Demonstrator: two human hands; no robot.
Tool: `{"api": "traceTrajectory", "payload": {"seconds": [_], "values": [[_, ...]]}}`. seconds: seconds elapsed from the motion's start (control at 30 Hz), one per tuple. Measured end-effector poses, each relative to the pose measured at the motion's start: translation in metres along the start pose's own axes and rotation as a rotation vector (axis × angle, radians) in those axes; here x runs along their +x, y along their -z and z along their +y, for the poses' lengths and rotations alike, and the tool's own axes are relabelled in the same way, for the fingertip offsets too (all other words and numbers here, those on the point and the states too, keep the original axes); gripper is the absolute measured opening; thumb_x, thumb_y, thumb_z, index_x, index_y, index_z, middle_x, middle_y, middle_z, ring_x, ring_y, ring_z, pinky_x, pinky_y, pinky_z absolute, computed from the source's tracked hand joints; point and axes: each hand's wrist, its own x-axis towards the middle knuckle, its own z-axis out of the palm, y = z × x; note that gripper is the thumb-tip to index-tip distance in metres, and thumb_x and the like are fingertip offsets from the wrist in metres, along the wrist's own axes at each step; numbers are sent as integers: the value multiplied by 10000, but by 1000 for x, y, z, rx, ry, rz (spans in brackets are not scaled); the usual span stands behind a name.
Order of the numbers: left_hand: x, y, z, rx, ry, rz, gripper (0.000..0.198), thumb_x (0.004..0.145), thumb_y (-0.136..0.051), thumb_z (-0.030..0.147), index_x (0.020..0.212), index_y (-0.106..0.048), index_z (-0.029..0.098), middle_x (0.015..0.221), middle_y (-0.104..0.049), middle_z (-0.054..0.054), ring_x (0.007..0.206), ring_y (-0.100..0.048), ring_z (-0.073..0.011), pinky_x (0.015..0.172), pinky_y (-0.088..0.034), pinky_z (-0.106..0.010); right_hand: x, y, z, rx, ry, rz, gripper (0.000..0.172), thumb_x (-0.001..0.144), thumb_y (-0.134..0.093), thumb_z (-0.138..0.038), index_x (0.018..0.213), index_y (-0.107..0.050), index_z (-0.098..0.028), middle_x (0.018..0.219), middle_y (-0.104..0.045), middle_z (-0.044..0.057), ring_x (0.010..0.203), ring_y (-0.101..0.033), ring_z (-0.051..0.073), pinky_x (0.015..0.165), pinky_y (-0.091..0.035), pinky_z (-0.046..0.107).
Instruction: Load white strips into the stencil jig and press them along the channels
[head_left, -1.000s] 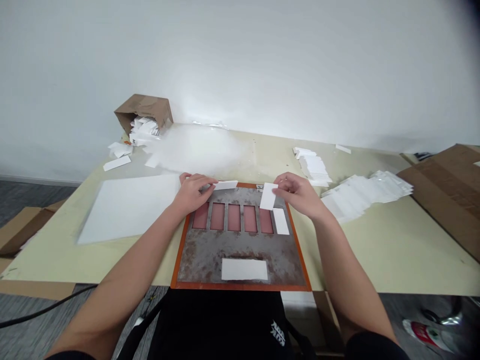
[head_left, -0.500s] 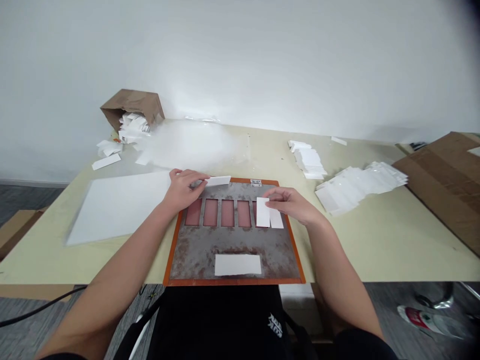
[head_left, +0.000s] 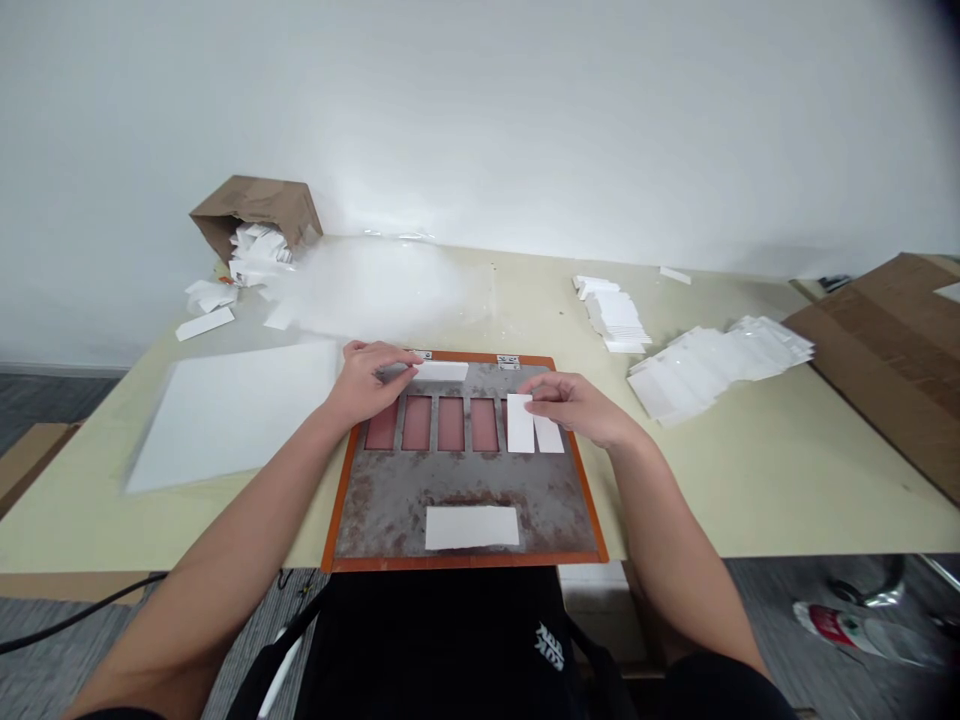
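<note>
A grey metal plate in an orange frame lies at the table's front edge, with a row of reddish rectangular slots. My left hand, at the plate's upper left, pinches the end of a white card strip. At the upper right, my right hand has its thumb and fingers closed on a small white card over a slot. Another white card lies just right of it, partly under the fingers. A wide white label rests on the plate's lower part.
Back left, a brown paper bag spills white pieces. Translucent sheets lie on the left. Stacked white cards and plastic-wrapped packs lie on the right, near a cardboard box. Two metal hinges sit along the frame's back edge.
The white strip in my left hand has come down and lies flatter along the plate's upper edge, uncovering a hinge. My right hand and its card stay over the same slot. The view has shifted slightly.
</note>
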Motion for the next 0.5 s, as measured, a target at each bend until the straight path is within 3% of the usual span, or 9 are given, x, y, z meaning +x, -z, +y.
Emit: {"api": "traceTrajectory", "payload": {"seconds": [0.33,0.5], "values": [[0,-2,-2,-4,5,-49,191,860,-575,360,893,-745,280,949,-778,-6,956,-693,-231,951,-295,-447,-1,-3,-4,-43,-11,-3,302,774,-694,-416,1006,-660,-224,702,-583,-38,496,-351,55,480,-246,232],[0,-2,-1,6,19,-53,192,856,-573,360,900,-742,281,977,-776,-9,979,-687,-233,955,-287,-451,0,-3,-3,-46,-8,-9,304,774,-690,-422,1011,-669,-232,691,-571,-42,509,-378,66,488,-277,235]]}}
